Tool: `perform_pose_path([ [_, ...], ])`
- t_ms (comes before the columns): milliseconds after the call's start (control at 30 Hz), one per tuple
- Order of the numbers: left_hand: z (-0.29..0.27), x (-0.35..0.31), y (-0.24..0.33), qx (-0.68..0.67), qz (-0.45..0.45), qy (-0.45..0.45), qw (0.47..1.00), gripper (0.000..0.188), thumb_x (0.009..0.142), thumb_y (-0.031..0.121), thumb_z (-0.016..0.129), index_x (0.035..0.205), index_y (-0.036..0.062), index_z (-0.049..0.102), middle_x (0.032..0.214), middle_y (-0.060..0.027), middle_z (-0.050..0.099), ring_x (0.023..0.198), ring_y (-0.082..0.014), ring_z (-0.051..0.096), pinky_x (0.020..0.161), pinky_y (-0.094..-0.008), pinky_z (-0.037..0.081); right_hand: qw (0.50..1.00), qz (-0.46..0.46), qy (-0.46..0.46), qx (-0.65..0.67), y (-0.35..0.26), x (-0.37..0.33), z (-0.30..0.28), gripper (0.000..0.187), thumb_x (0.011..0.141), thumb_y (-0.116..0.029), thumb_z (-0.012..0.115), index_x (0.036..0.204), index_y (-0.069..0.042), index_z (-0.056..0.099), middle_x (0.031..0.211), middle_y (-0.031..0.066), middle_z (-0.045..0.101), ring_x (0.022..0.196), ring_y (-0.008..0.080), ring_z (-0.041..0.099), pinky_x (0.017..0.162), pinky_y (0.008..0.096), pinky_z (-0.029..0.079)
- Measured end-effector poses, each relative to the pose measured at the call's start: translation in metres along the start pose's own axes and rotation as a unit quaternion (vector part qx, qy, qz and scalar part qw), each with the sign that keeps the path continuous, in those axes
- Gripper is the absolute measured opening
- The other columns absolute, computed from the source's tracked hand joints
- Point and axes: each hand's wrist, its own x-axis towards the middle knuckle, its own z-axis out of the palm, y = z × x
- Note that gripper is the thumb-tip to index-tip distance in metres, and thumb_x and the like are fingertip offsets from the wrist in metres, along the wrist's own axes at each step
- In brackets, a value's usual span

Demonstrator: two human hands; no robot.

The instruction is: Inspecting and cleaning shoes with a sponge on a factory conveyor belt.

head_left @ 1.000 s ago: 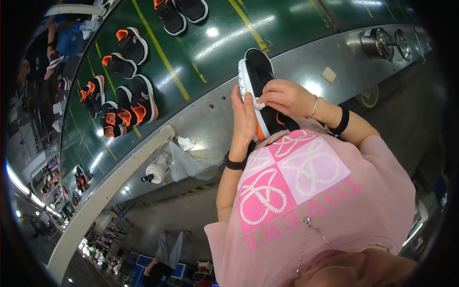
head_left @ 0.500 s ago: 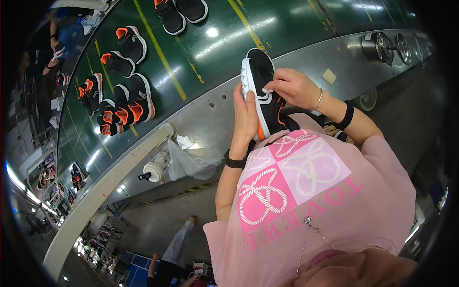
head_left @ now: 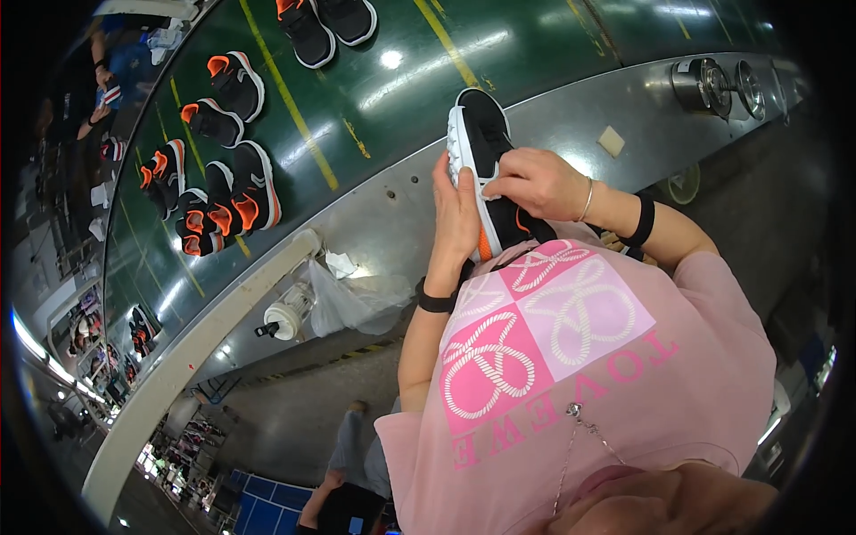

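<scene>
A black sneaker (head_left: pixel 482 129) with a white sole and an orange patch near the heel is held at the table's edge, in front of my body, toe pointing away. My left hand (head_left: pixel 457 214) grips it along the sole on its left side, thumb against the upper. My right hand (head_left: pixel 540 184) is closed in a pinch and presses on the shoe's side, by the pale stripe marking. A small white piece, soft-looking, is at its fingertips, mostly hidden by the fingers now.
Several black-and-orange sneakers (head_left: pixel 254 183) stand on the green conveyor belt (head_left: pixel 374 98) beyond the metal ledge (head_left: pixel 571 116). The ledge bears a pale square block (head_left: pixel 611 141) and a metal canister (head_left: pixel 702 87). Left of me are a white-lidded bottle (head_left: pixel 283 322), a plastic bag (head_left: pixel 343 301) and a beige rail (head_left: pixel 192 357).
My right hand has slid along the shoe's side toward me and the heel. The sneakers on the belt appear slightly further left. A person in the background has moved.
</scene>
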Motion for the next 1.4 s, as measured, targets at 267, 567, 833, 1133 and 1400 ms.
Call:
perform_pose_path([
  [267, 0.003, 0.003, -0.001, -0.006, 0.008, -0.001, 1.000, 0.056, 0.107, 0.038, 0.035, 0.147, -0.0001, 0.028, 0.143, -0.0323, 0.040, 0.133, -0.0442, 0.043, 0.110, -0.0473, 0.033, 0.999, -0.026, 0.014, -0.028, 0.001, 0.001, 0.002, 0.018, 0.076, -0.001, 0.067, 0.092, -0.009, 0.067, 0.081, 0.0059, 0.052, 0.073, 0.0254, 0.058, 0.064, 0.0366, 0.048],
  [567, 0.007, 0.007, -0.006, 0.008, 0.020, 0.002, 1.000, 0.057, 0.107, 0.039, 0.036, 0.147, 0.0002, 0.028, 0.142, -0.0332, 0.041, 0.131, -0.0441, 0.044, 0.109, -0.0472, 0.035, 0.999, 0.015, 0.028, -0.035, 0.005, -0.003, 0.001, 0.018, 0.077, -0.002, 0.067, 0.094, -0.010, 0.068, 0.081, 0.0056, 0.053, 0.074, 0.0248, 0.059, 0.065, 0.0359, 0.049],
  [833, 0.010, 0.010, -0.007, 0.000, 0.009, 0.009, 1.000, 0.055, 0.107, 0.036, 0.038, 0.146, -0.0012, 0.030, 0.141, -0.0320, 0.043, 0.130, -0.0425, 0.046, 0.108, -0.0456, 0.036, 0.994, 0.085, 0.052, -0.045, 0.019, -0.006, 0.002, 0.017, 0.078, -0.003, 0.067, 0.093, -0.010, 0.067, 0.084, 0.0061, 0.053, 0.077, 0.0255, 0.059, 0.068, 0.0372, 0.049],
  [1133, 0.006, 0.012, -0.030, -0.108, -0.014, -0.009, 0.994, 0.060, 0.108, 0.046, 0.033, 0.148, 0.0019, 0.033, 0.137, -0.0207, 0.052, 0.127, -0.0269, 0.050, 0.106, -0.0357, 0.038, 0.980, 0.176, 0.091, -0.001, 0.054, -0.023, 0.011, 0.021, 0.084, 0.003, 0.064, 0.101, -0.009, 0.068, 0.086, 0.0103, 0.055, 0.077, 0.0310, 0.060, 0.067, 0.0390, 0.050],
  [1400, -0.017, 0.014, -0.044, -0.292, -0.037, 0.016, 0.956, 0.058, 0.107, 0.039, 0.039, 0.147, -0.0032, 0.037, 0.135, -0.0187, 0.056, 0.122, -0.0234, 0.054, 0.105, -0.0345, 0.040, 0.924, 0.251, 0.084, -0.277, 0.086, -0.083, 0.016, 0.055, 0.082, -0.016, 0.074, 0.134, -0.016, 0.056, 0.128, 0.0147, 0.053, 0.107, 0.0354, 0.054, 0.096, 0.0438, 0.043],
])
